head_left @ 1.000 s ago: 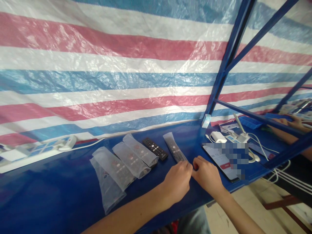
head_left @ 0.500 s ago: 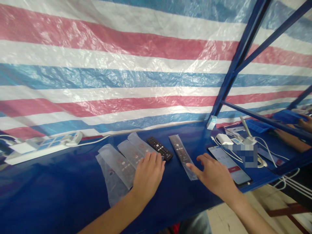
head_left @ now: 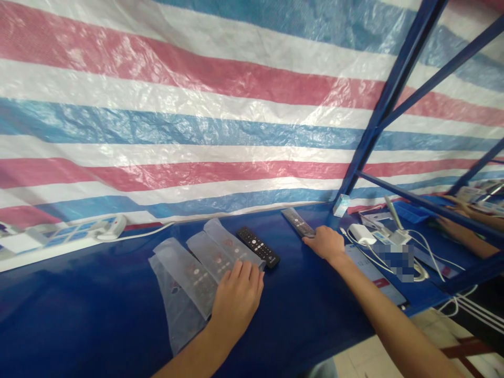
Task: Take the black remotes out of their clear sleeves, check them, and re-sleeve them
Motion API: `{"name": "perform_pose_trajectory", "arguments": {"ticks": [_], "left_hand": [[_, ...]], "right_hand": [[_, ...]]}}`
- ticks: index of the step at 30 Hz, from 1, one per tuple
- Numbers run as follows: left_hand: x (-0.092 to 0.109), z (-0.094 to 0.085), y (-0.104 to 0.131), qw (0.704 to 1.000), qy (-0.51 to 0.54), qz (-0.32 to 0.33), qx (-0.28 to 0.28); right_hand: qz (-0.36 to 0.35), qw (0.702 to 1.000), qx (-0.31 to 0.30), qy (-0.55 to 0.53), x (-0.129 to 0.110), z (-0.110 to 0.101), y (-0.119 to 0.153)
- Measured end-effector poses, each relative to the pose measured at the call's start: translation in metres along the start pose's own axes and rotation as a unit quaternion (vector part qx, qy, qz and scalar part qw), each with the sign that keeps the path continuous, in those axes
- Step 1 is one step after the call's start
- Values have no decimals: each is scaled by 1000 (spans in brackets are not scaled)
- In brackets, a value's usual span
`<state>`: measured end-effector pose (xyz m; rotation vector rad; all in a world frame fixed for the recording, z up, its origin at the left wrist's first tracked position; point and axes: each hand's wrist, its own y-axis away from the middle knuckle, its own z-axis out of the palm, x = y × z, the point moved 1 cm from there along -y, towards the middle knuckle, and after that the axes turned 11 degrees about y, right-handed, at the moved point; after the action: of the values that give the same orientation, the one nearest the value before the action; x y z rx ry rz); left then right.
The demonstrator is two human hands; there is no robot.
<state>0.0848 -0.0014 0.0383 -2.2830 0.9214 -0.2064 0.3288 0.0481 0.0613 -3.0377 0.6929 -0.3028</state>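
Note:
My right hand (head_left: pixel 326 244) is closed on the near end of a remote control (head_left: pixel 300 223) in a clear plastic sleeve, close to the back of the table. My left hand (head_left: pixel 238 289) lies palm down with its fingers laid over the near ends of sleeved remotes; its thumb is hidden. Fanned out beside it are several remotes in frosted sleeves, among them one in the middle (head_left: pixel 214 252) and one further left (head_left: pixel 192 270). A bare black remote control (head_left: pixel 258 247) lies just beyond my left fingertips, to the right of the sleeved ones.
A smartphone (head_left: pixel 374 273) with a lit screen lies by my right forearm. Beyond it are a white charger (head_left: pixel 362 234) and cables, plus a small box (head_left: pixel 340 205). At left is a power strip (head_left: pixel 79 233). A blue metal frame (head_left: pixel 370 131) rises at right; another person's arm (head_left: pixel 468 231) shows behind it.
My right hand has taken hold of the sleeved remote on the right and moved it away from me, towards the back of the table. My left hand has barely moved.

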Motion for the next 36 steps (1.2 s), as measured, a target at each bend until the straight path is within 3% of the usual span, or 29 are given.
{"name": "perform_pose_trajectory", "arguments": {"ticks": [5,10,15,17,20,22,30,36], "left_hand": [[-2,1,1,1000,-6,2,-4],[-4,2,2,1000,-4,-7,-9],[-3,3,3,999,-1,-18,-29],[-4,3,4,999,-1,-18,-37],[-5,4,5,999,3,-18,-46],[-6,4,5,999,4,-22,-46],[-7,4,6,999,3,-11,-44],[-7,9,6,996,22,9,-89]], "right_hand": [[54,999,-6,3,22,4,-34],[70,997,6,7,31,3,-41],[36,996,76,8,11,-6,-12],[-59,992,101,-40,-6,-10,9],[-213,970,43,-110,-34,-11,42],[-256,961,19,-107,-48,-11,57],[-235,969,8,-73,-68,-10,65],[-183,982,-3,-46,-45,-10,68]]}}
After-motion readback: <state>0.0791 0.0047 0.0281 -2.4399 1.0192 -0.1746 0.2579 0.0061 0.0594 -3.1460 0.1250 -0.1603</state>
